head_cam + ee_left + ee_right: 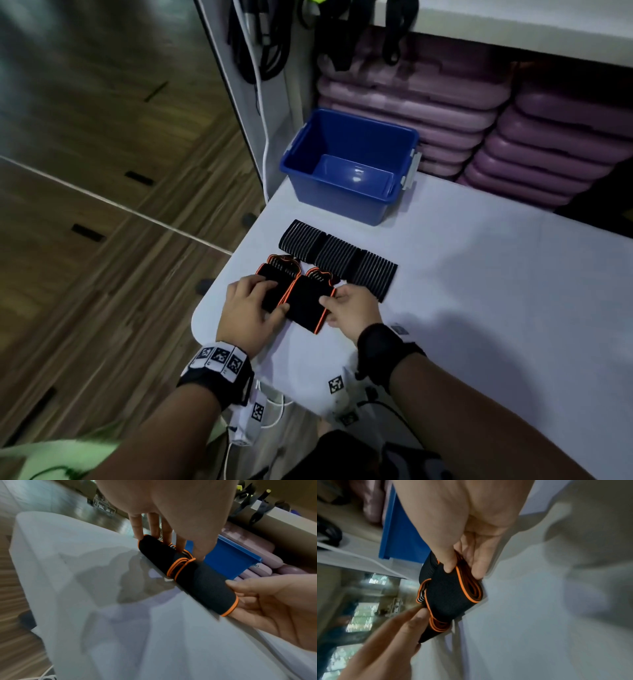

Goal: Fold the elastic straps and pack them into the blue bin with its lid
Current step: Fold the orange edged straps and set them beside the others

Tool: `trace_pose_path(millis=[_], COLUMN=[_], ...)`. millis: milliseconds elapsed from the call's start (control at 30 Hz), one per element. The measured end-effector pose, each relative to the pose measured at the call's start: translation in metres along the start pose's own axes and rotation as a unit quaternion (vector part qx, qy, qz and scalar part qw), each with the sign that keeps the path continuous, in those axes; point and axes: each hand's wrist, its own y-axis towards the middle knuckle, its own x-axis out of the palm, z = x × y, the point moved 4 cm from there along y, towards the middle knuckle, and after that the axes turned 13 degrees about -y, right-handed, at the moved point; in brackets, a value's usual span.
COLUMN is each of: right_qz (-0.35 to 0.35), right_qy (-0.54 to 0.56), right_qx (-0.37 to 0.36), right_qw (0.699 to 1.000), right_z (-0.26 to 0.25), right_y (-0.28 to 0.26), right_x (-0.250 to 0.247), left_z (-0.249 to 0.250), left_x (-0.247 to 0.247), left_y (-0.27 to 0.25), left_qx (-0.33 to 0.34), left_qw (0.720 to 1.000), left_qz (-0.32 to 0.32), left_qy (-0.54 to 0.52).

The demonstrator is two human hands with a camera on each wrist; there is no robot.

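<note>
Two folded black straps with orange edging lie side by side near the white table's point(479, 291) left corner. My left hand point(270, 298) lies over the left strap point(274, 274) with straight fingers point(171, 543), its thumb touching the right strap point(305, 301) point(197, 580) point(450, 595). At that strap's right edge my right hand point(329, 310) point(462, 569) pinches it, thumb on top and fingers beneath. Behind them lies a row of three folded grey-striped straps point(337, 255). The open blue bin point(349, 164) point(228, 559) stands empty at the table's far edge. No lid is in view.
Stacked purple mats point(513, 137) fill the shelf behind the bin. Black cables point(260, 51) and a white cord point(263, 137) hang at the cabinet's side. Left of the table's edge the wooden floor point(85, 205) drops away.
</note>
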Motion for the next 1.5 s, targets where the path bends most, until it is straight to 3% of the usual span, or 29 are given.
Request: trace_pose_path(millis=[67, 167, 300, 533, 633, 767, 933, 1033, 1133, 1233, 1500], right_qz=[0.029, -0.001, -0.059, -0.019, 0.04, 0.162, 0.362, 0.419, 0.412, 0.401, 0.311], right_qy=[-0.112, -0.162, -0.101, -0.002, 0.019, -0.029, -0.086, -0.133, -0.152, -0.199, -0.248], right_qx=[-0.029, -0.034, 0.007, 0.037, 0.055, 0.069, 0.059, 0.081, 0.139, 0.149, 0.155], right_qw=[0.993, 0.986, 0.993, 0.999, 0.998, 0.984, 0.926, 0.895, 0.888, 0.882, 0.904], right_z=[-0.005, -0.008, -0.007, 0.023, 0.062, 0.133, 0.216, 0.257, 0.297, 0.328, 0.368], right_y=[0.005, 0.007, 0.001, -0.031, -0.051, -0.097, -0.169, -0.208, -0.231, -0.234, -0.183], right_x=[-0.003, -0.005, -0.012, -0.071, -0.127, -0.22, -0.324, -0.372, -0.415, -0.445, -0.498], left_z=[-0.001, 0.002, 0.018, 0.091, 0.146, 0.24, 0.354, 0.411, 0.455, 0.49, 0.554], left_x=[0.0, -0.001, -0.003, 0.026, 0.066, 0.137, 0.227, 0.276, 0.318, 0.354, 0.423], left_y=[0.001, 0.006, 0.008, 0.022, 0.028, 0.02, -0.009, -0.031, -0.048, -0.056, -0.06], left_qx=[-0.001, -0.011, -0.005, 0.101, 0.152, 0.198, 0.258, 0.283, 0.295, 0.319, 0.441], left_qw=[1.0, 1.0, 0.999, 0.993, 0.98, 0.949, 0.903, 0.883, 0.871, 0.857, 0.805], left_qz=[0.005, 0.005, -0.007, -0.054, -0.126, -0.242, -0.338, -0.368, -0.388, -0.403, -0.382], left_qy=[0.001, 0.011, 0.038, 0.019, -0.014, -0.044, -0.06, -0.069, -0.065, -0.029, 0.107])
